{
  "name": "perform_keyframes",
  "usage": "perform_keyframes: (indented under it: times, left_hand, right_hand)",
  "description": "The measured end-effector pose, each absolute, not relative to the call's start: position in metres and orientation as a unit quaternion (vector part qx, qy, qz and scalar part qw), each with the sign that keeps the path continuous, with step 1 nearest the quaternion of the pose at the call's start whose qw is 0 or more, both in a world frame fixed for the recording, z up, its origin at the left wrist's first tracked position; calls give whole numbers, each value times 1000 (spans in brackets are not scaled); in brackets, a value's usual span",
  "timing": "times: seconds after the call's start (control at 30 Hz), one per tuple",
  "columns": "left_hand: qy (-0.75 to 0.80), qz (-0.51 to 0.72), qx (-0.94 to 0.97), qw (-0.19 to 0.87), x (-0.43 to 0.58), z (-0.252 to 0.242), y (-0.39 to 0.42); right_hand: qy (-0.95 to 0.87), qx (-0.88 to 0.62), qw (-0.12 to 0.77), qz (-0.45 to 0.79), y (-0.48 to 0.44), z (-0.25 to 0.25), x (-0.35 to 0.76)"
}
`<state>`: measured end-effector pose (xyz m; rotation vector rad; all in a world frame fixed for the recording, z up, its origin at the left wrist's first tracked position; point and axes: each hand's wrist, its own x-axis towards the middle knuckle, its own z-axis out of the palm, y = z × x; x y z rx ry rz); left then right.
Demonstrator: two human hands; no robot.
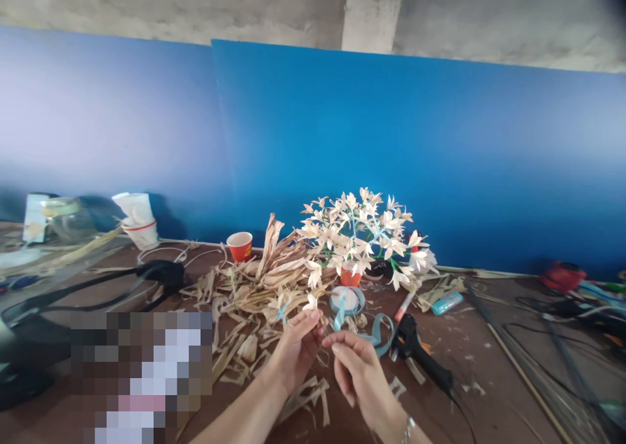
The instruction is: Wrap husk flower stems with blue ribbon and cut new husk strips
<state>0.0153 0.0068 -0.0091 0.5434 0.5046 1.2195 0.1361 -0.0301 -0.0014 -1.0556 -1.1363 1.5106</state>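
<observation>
My left hand (pixel 299 345) is closed in a pinch just below a small cream husk flower (pixel 312 302), which stands up from its fingertips. Close beside it, the thumb and forefinger of my right hand (pixel 360 370) are pressed together; whatever thin thing they may hold is too small to make out. Behind both hands lies a roll of light blue ribbon (pixel 346 298), its loose end curling to the right. A large bunch of similar cream flowers (pixel 359 229) rises from a red paper cup (pixel 350 276). A black glue gun (pixel 424 358) rests right of my right hand.
Dry corn husks (pixel 254 281) are heaped left of the flowers, with scraps scattered toward me. Another red paper cup (pixel 239 246) stands behind the heap. A light blue packet (pixel 447 303) lies at right. Cables and a long thin strip (pixel 523 372) cross the right side. A blue panel closes the back.
</observation>
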Motion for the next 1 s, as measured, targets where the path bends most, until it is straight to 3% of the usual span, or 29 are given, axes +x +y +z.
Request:
perform_keyframes:
  times: [1.0]
  left_hand:
    - [226,581,212,752,11,-2,9]
  right_hand:
    - [-476,-423,462,617,-31,-2,138]
